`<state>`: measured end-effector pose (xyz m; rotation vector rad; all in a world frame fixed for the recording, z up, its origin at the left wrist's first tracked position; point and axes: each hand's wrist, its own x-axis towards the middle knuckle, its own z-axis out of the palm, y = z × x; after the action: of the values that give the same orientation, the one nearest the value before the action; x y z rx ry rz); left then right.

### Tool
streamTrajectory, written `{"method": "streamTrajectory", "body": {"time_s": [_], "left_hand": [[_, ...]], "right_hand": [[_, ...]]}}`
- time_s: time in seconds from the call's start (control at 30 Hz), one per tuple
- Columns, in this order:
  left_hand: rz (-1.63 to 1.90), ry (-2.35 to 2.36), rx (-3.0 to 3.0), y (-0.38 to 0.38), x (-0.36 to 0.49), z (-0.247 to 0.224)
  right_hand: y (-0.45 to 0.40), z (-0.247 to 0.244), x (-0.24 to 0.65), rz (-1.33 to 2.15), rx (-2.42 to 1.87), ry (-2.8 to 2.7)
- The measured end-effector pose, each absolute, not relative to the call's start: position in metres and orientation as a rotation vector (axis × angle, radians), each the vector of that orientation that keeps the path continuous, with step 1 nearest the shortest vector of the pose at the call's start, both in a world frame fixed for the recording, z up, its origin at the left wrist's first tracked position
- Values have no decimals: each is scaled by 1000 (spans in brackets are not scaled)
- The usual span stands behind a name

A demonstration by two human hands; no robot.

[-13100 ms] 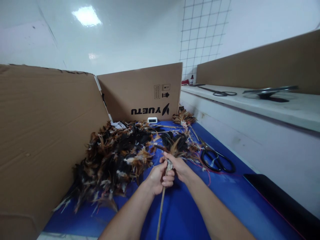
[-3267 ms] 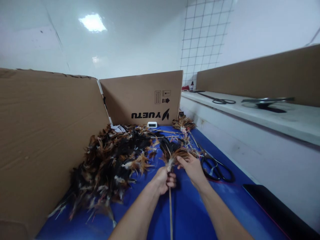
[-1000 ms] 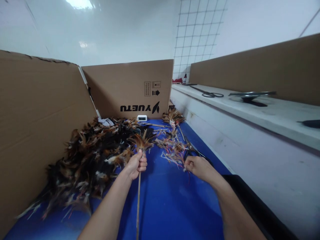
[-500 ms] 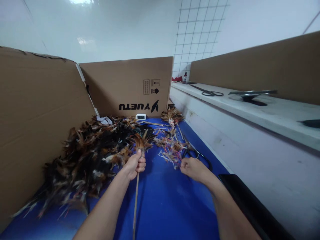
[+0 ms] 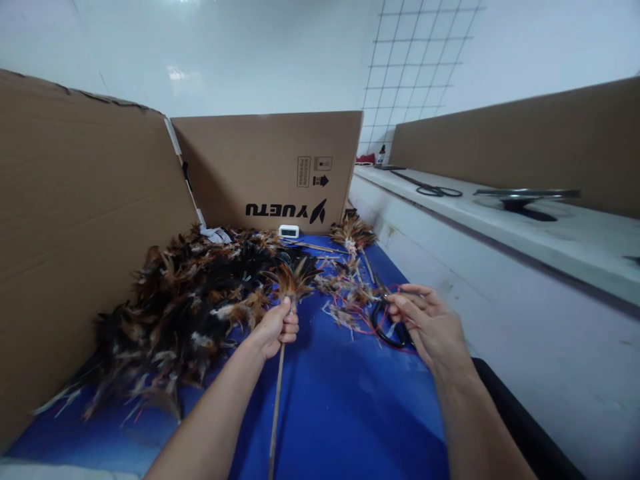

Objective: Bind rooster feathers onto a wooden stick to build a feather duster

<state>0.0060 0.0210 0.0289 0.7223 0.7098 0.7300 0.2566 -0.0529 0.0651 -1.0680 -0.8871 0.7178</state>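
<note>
My left hand (image 5: pixel 277 328) is wrapped round a thin stick (image 5: pixel 277 407) just under the tuft of brown and black feathers (image 5: pixel 291 281) at its top. To the right, my right hand (image 5: pixel 425 320) pinches a thin red string (image 5: pixel 367 325) between thumb and fingers, above the black handles of the scissors (image 5: pixel 387 333). The string trails left over loose feather scraps (image 5: pixel 345 313). A large pile of dark and brown feathers (image 5: pixel 190 300) lies to the left of my left hand.
Cardboard panels (image 5: pixel 265 167) stand at the back and left of the blue table (image 5: pixel 340 413). A small white digital device (image 5: pixel 289 231) and a feather bundle (image 5: pixel 353 233) sit at the back. A white ledge (image 5: pixel 470 200) on the right holds more scissors (image 5: pixel 435 191).
My right hand has moved up and right from beside the scissors and scraps, and red string now shows at its fingertips. My left hand still grips the stick. The view has shifted slightly.
</note>
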Motion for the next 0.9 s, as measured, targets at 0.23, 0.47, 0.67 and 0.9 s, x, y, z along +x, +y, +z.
{"method": "streamTrajectory", "body": {"time_s": [0.23,0.47,0.67,0.9], "left_hand": [[729,696,706,20,6,31],[735,684,722,20,6,30],[731,680,713,19,6,31],[726,677,718,20,6,30]], "right_hand": [[-59,70,264,775,-885,-895],[-65,70,278,890,-631,-848],[-70,73,280,856,-553,-861],[-73,78,278,899,-588,-917]]}}
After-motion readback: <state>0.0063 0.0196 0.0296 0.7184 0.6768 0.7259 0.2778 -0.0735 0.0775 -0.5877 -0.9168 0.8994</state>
